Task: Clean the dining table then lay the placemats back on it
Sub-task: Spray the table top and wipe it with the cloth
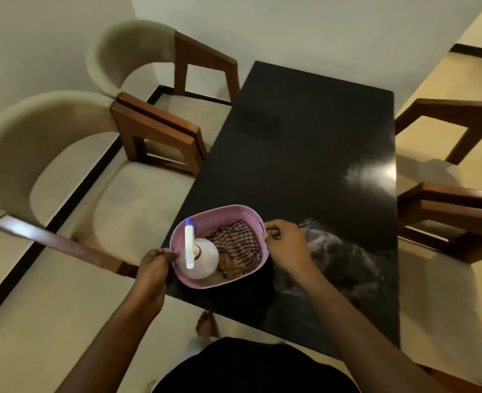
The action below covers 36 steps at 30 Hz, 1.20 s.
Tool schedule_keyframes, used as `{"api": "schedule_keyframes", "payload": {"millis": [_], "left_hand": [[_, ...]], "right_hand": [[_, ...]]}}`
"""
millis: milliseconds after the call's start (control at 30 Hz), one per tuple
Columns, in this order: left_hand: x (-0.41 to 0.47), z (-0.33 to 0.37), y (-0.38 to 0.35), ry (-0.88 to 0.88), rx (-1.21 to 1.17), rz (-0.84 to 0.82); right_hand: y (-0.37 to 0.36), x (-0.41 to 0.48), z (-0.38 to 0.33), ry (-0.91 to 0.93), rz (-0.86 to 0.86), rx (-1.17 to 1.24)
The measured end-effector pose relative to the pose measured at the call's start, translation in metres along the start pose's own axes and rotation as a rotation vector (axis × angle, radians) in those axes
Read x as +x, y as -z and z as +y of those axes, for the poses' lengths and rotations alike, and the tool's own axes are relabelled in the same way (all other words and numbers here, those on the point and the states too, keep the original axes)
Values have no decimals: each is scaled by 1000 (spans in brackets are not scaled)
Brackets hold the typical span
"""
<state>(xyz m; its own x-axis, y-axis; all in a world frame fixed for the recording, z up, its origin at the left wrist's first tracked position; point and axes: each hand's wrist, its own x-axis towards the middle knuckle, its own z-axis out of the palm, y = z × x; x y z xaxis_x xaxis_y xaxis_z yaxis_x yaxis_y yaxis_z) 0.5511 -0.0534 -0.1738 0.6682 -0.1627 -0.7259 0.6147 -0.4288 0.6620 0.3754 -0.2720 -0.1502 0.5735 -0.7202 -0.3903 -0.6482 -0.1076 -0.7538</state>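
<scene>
A pink perforated basket (231, 215) sits at the near left corner of the glossy black dining table (305, 143). Inside it stand a white spray bottle (198, 258) with a blue-tipped nozzle and a crumpled checked cloth (238, 246). My left hand (154, 265) grips the basket's left rim. My right hand (286, 245) grips the handle at its right end. No placemat is in view.
Two beige cushioned chairs with brown wooden arms (154, 131) stand along the table's left side, pulled back from it. Two more wooden chair frames (455, 211) stand on the right. A bare foot (207, 324) shows on the cream floor under the table's near edge.
</scene>
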Motion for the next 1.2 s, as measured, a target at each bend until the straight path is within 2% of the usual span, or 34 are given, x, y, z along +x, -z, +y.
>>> {"api": "schedule_keyframes", "payload": {"millis": [167,333,500,567,633,700,733,800,867,1000,1100,1133,1200], "left_hand": [[37,-1,53,-27,1,-10],[46,-6,73,12,-26,-25],[47,-14,84,6,-8,-94],[39,-10,83,-146,120,-68],[28,-4,79,-416,369,-37],[24,1,74,-658,579,-47],[25,2,72,-720,660,-60],[30,4,69,-746,755,-93],[39,1,68,-769,781,-122],[52,-1,64,-816,750,-85],[58,-6,63,-885,770,-53],[58,-8,63,-899,769,-46],[56,-10,60,-915,722,-46]], "right_hand": [[-50,12,-38,-3,-94,-23],[-75,19,-54,-52,-160,-89],[-80,13,-59,-44,-107,-201],[-87,7,-65,94,-29,-367],[-101,3,-74,215,-26,-460],[-116,4,-84,216,-132,-505],[-124,9,-87,171,-205,-539],[-136,17,-86,80,-321,-585],[-147,24,-81,19,-347,-589],[-155,26,-71,-49,-250,-479],[-156,22,-73,-65,-277,-313],[-154,20,-77,-59,-296,-294],[-146,19,-92,-35,-217,-317]]}}
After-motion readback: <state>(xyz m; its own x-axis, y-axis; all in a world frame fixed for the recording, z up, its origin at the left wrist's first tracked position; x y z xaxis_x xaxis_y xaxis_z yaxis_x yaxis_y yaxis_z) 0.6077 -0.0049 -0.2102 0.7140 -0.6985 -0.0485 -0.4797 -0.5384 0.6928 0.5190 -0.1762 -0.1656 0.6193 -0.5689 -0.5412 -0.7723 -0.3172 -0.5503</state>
